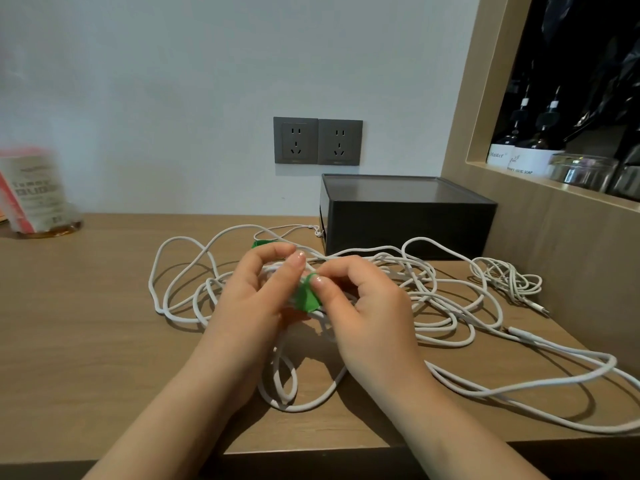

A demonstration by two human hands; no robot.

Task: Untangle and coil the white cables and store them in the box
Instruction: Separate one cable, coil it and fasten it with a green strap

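Left hand [249, 296] grips bunched white cables [450, 299]; right hand [363, 306] pinches their green tie [306, 297]. Box [408, 220] sits beyond, rightward, nearer the right hand.

The cables [433, 306] sprawl on the table [86, 323] before the box [405, 220], hands above them.

Left side of the table [86, 323] is bare wood, so that's the easy way in. Only a blurry bottle [34, 195] sits far back there. Middle and right are buried in white cables [450, 327], looping out to the front edge and up against the black box [408, 230]. The box sits close beside the wooden side panel [561, 258]. The left hand [249, 306] and right hand [367, 317] fill the centre, gripping cable and a green tie [306, 297].
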